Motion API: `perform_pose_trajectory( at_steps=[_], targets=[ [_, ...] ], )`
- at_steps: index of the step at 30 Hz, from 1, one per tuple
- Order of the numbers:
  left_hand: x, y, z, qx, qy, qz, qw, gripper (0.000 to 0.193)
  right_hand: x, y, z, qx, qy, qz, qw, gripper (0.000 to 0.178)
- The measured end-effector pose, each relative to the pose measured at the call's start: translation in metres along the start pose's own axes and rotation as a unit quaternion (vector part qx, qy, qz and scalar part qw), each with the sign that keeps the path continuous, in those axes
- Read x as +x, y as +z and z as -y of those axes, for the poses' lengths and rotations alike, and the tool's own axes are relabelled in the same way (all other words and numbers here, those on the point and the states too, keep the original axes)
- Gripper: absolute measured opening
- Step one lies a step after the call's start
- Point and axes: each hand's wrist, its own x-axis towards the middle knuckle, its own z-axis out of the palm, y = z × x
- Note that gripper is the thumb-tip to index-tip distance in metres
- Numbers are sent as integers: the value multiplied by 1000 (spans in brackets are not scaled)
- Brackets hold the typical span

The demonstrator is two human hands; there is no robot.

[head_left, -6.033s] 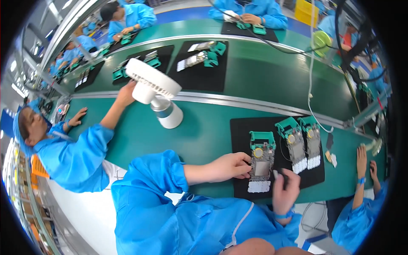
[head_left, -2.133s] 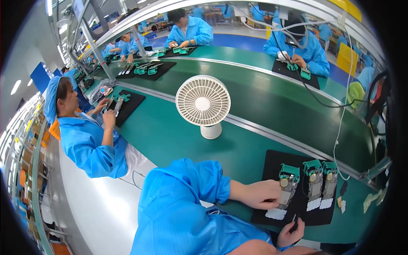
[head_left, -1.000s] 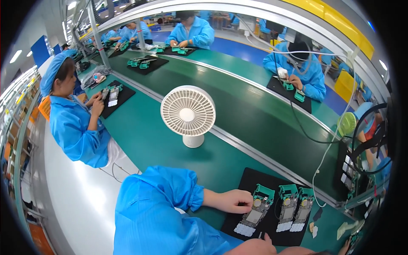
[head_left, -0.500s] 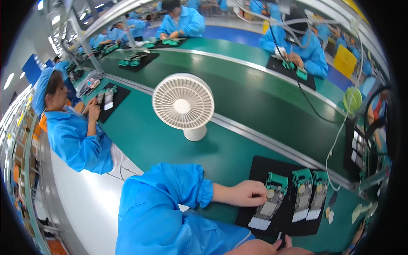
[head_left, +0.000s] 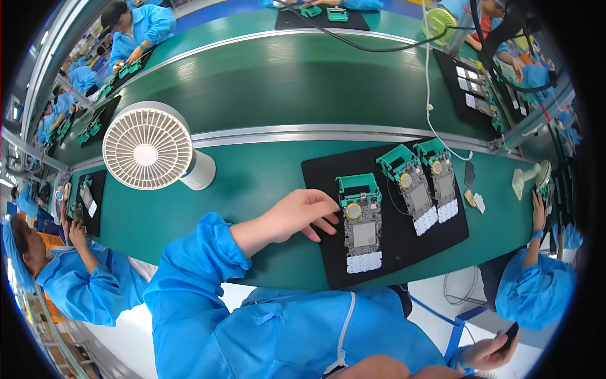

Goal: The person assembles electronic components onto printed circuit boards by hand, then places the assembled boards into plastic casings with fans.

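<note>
My left hand (head_left: pixel 300 216) is open, its fingers loosely curved and apart, at the left edge of the nearest circuit board (head_left: pixel 363 235). Whether a fingertip touches that board cannot be made out. This board carries a green plastic frame at its far end, a yellow round part, a pale square and a white strip at its near end. My right hand (head_left: pixel 491 354) is low at the right, off the table, closed on a small black object (head_left: pixel 509 336) whose kind I cannot tell. Two similar boards, a middle one (head_left: pixel 418 196) and a right one (head_left: pixel 445 186), lie alongside.
All three boards lie on a black mat (head_left: pixel 328 252) on the green table (head_left: pixel 265 174). A white fan (head_left: pixel 148 148) stands to the left. A cable (head_left: pixel 430 95) hangs beyond the mat, near small scraps (head_left: pixel 478 202). Co-workers sit on both sides and across the green belt (head_left: pixel 252 82).
The view has turned, so the boards now appear nearer the middle. My left hand has drawn back from the board's face to its left edge. My right hand has moved right, away from the mat.
</note>
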Motion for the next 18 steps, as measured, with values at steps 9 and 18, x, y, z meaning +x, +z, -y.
perform_pose_trajectory(
  at_steps=[9,18],
  targets=[
    [5,29,5,-44,3,130,991,31,-61,155,114,290,115,428,849,28],
    [11,20,17,26,11,147,989,25,-77,213,169,283,119,536,787,26]
  ],
)
